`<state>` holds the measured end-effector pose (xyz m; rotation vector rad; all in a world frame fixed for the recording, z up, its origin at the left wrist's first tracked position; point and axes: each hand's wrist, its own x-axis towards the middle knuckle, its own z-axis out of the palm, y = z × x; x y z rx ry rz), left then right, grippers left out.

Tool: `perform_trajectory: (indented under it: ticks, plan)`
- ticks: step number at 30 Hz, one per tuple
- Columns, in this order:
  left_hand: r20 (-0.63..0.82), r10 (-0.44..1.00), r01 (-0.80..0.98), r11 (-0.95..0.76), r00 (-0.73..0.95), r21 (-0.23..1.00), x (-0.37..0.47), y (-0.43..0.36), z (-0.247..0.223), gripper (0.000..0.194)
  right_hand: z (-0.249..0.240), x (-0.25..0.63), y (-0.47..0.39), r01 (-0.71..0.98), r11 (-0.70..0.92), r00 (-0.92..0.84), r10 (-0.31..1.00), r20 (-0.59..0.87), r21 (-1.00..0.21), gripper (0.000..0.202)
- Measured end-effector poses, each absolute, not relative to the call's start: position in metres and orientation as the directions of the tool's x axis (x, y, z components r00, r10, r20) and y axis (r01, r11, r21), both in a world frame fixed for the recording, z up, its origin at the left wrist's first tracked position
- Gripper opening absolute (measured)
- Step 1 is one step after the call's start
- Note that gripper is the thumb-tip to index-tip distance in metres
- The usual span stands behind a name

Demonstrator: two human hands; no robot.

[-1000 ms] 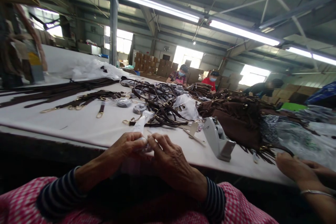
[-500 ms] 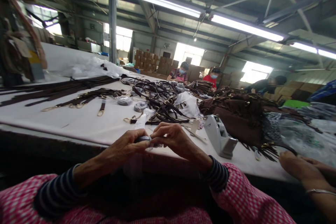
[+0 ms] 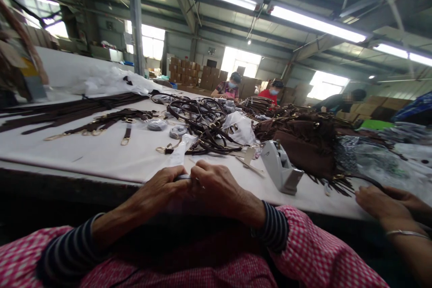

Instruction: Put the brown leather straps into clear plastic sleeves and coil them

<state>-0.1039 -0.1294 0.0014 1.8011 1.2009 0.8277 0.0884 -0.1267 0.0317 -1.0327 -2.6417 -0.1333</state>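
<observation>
My left hand [image 3: 166,184] is closed on a small grey bundle wrapped in plastic [image 3: 182,177], held at the table's near edge. Against its right end, my right hand [image 3: 218,186] has its fingers curled and pressed together. Most of the bundle is hidden by my fingers. Just beyond my hands lies a clear plastic bag [image 3: 180,150]. Behind it are tangled dark brown straps [image 3: 202,128] with gold clasps, and coils wrapped in plastic [image 3: 157,124]. To the right of my hands stands a grey tape dispenser [image 3: 280,171].
Long brown straps [image 3: 77,108] lie at the left on the white table [image 3: 111,159]. Brown fringed bags [image 3: 303,144] are heaped at the right. A co-worker's hands [image 3: 384,202] hold a dark strap at the right edge. Other people work across the table.
My right hand has rolled over the bundle and its fingers have curled in more. The plastic that hung below the bundle shows less. The view has shifted slightly.
</observation>
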Motion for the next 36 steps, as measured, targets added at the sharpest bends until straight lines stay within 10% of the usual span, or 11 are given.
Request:
perform_trajectory:
  ticks: [8,18,21,26,33,36]
  plan:
    - [-0.205,0.961,0.094,0.19,0.188,0.977,-0.088,-0.134,0.025,0.049,0.002,0.082,-0.128,0.745,0.656,-0.585,0.562,0.584,0.115,0.007]
    - [-0.118,0.991,-0.073,0.123,0.059,0.99,-0.081,-0.129,0.016,0.025,-0.016,0.077,-0.104,0.717,0.675,-0.598,0.471,0.648,0.171,0.015]
    - [-0.073,0.994,-0.046,0.077,0.079,0.996,-0.084,-0.122,0.013,0.025,-0.013,0.084,-0.097,0.702,0.713,-0.571,0.558,0.602,0.005,0.02]
    - [-0.008,0.998,-0.139,0.017,0.063,0.99,-0.083,-0.109,0.008,0.033,0.005,0.131,-0.107,0.559,0.712,-0.415,0.684,0.601,-0.425,0.085]
    - [0.103,0.973,0.194,-0.143,0.206,0.97,-0.075,-0.09,-0.021,0.044,0.034,0.262,-0.138,0.683,0.468,0.014,0.76,0.65,-0.561,0.039]
    - [0.185,0.929,0.526,-0.337,0.321,0.781,-0.072,-0.093,-0.038,0.038,0.043,0.317,-0.14,0.72,0.301,0.208,0.765,0.609,-0.625,0.026]
